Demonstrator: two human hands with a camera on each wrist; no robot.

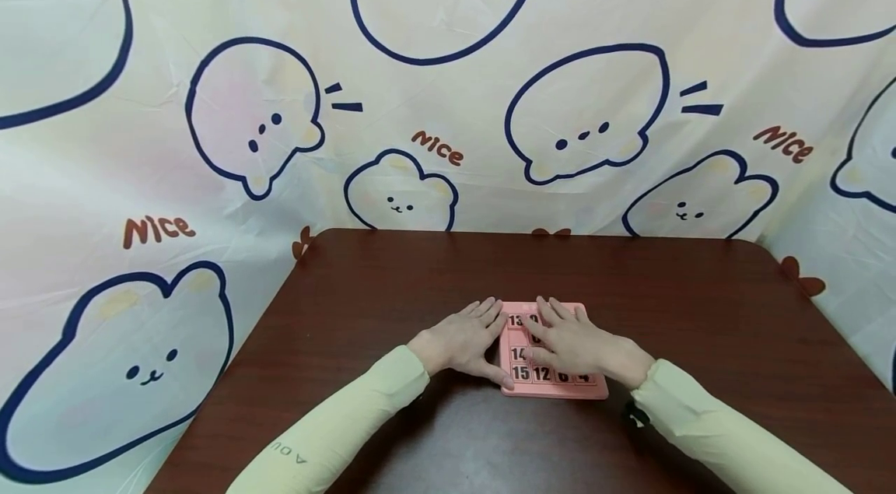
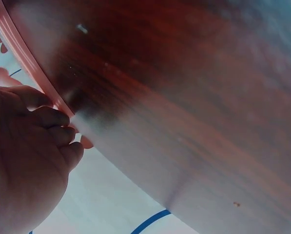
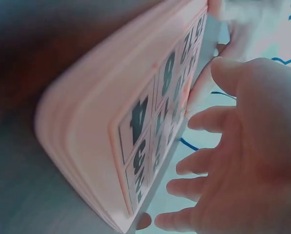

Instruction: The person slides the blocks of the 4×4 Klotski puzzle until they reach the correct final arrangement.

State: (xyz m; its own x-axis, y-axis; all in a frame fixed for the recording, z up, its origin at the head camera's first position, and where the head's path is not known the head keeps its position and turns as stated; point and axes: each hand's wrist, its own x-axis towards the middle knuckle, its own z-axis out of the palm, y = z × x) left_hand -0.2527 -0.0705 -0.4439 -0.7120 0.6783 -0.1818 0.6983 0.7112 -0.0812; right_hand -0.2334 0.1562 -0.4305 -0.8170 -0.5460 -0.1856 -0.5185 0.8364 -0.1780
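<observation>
A pink sliding number puzzle (image 1: 553, 392) lies flat on the table, with black-numbered tiles such as 15, 12 and 14 showing. My left hand (image 1: 462, 340) rests along its left edge, fingers stretched toward the far corner and thumb at the near corner. In the left wrist view the fingers (image 2: 57, 117) touch the pink side of the frame. Spread over the tiles is my right hand (image 1: 577, 346), its fingers extended and hiding much of the upper and middle rows. The right wrist view shows its fingers (image 3: 194, 187) apart above the numbered face (image 3: 167, 78).
The dark brown wooden table (image 1: 392, 268) stretches around the puzzle on every side. A pale cloth (image 1: 434, 105) with blue-outlined cartoon animals hangs behind its far edge and along the sides. Light green sleeves (image 1: 350, 416) cover both forearms.
</observation>
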